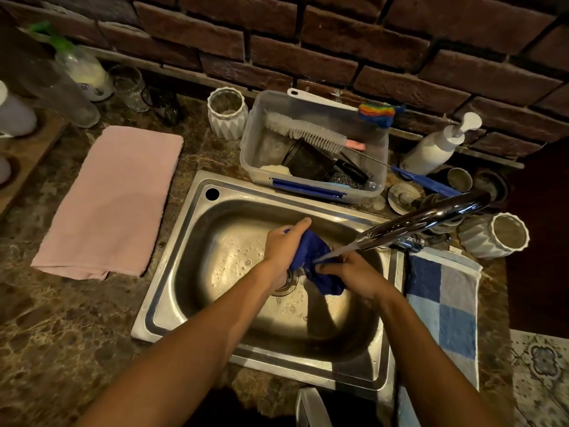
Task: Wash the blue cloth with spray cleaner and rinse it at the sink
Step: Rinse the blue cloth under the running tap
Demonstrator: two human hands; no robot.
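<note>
From the head camera, both hands are down in the steel sink [172, 291] at the centre of the frame, and the blue cloth [311, 251] is bunched between them above the drain. The left hand [284, 246] grips the upper end of the cloth, its forefinger sticking out straight toward the back of the basin. The right hand [354, 277] has its fingers curled round the lower end, just right of the drain. The chrome faucet [431, 217] reaches in from the right of the frame, and a thin stream of water [338, 251] runs from its spout onto the cloth between the hands. Droplets speckle the basin floor.

On the mottled stone surface [61, 318], a pink towel [114, 201] lies flat at the left of the frame, and a blue checked towel [443, 309] lies along the sink's right rim. Behind the sink, a clear plastic tub [255, 149] holds a white bottle brush [304, 132] and dark utensils. A white pump bottle [437, 146] stands at the upper right, against the brick wall [338, 41]. A spray bottle with a green top [77, 63] stands at the upper left, blurred.
</note>
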